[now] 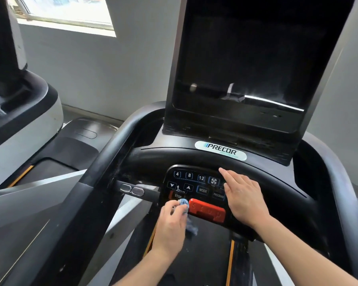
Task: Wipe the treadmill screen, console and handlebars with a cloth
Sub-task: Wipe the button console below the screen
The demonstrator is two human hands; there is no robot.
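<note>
Here the cloth (184,203), small, blue and bunched, is pinched in the left hand (171,226) against the console (196,187) just left of the red stop bar (207,210), a loose tail hanging toward 6 o'clock. The right hand (243,198) lies flat, fingers straight, covering the keypad's right side. At 12 o'clock the dark screen (246,65) stands; the left handlebar (112,149) curves at 10 o'clock.

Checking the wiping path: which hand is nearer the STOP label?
Left. The left hand holds the cloth just below the STOP label; the right hand rests flat across the keypad's right side.
</note>
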